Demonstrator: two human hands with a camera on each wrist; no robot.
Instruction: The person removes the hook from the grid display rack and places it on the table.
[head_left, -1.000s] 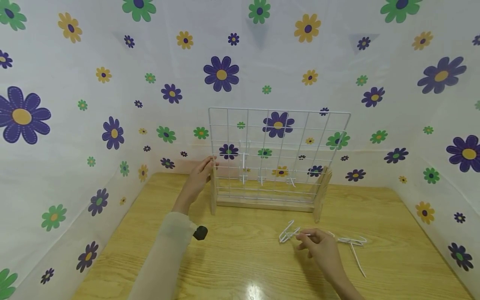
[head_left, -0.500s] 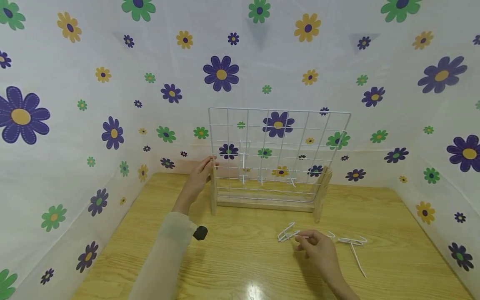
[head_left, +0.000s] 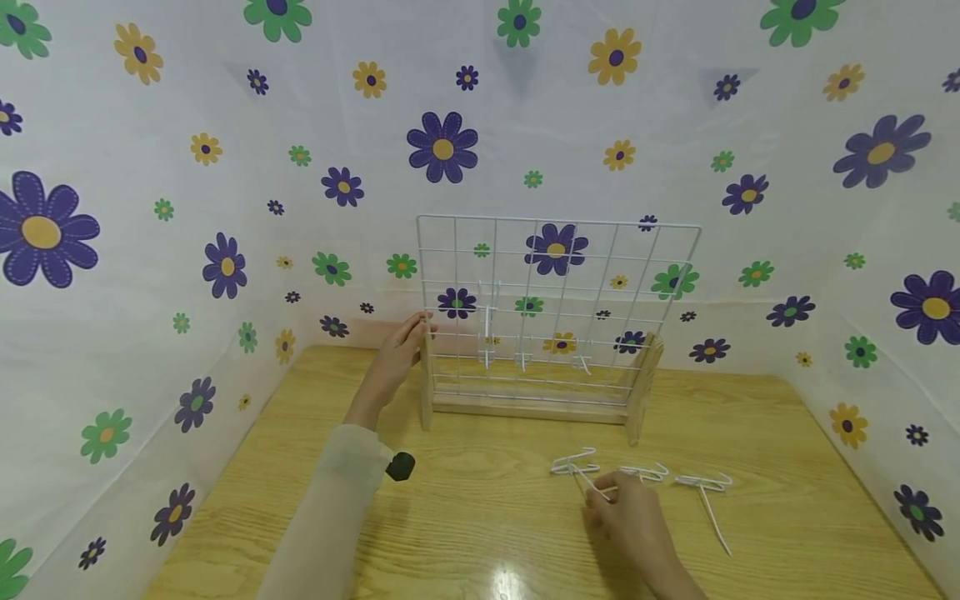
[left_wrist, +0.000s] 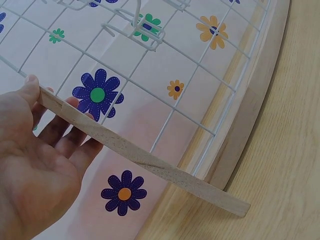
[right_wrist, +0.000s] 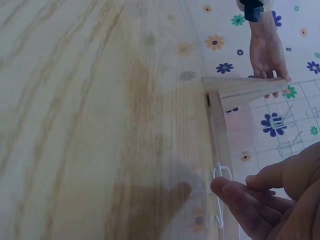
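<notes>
My left hand (head_left: 397, 358) grips the left wooden upright (left_wrist: 145, 160) of a white wire grid rack (head_left: 555, 250), thumb on one side and fingers behind it. Several white wire hooks hang on the grid's lower half, one of them a longer hook (left_wrist: 135, 20). My right hand (head_left: 633, 521) is low over the table in front of the rack. Its thumb and fingers pinch the prong of a white wire hook (head_left: 573, 462), whose bracket end points away from me. In the right wrist view this hook (right_wrist: 218, 172) is partly hidden behind the fingertips.
Two more white wire hooks lie to the right, one partly behind my right hand (head_left: 652, 472) and one with its long prong toward me (head_left: 715, 521). The wooden table (head_left: 465, 517) meets flower-patterned sheeting (head_left: 300, 233) at the back and sides.
My right hand has drawn slightly toward me, and the pinched hook's prong has swung from sideways to pointing toward me. The second hook shows more now. My left hand stays put.
</notes>
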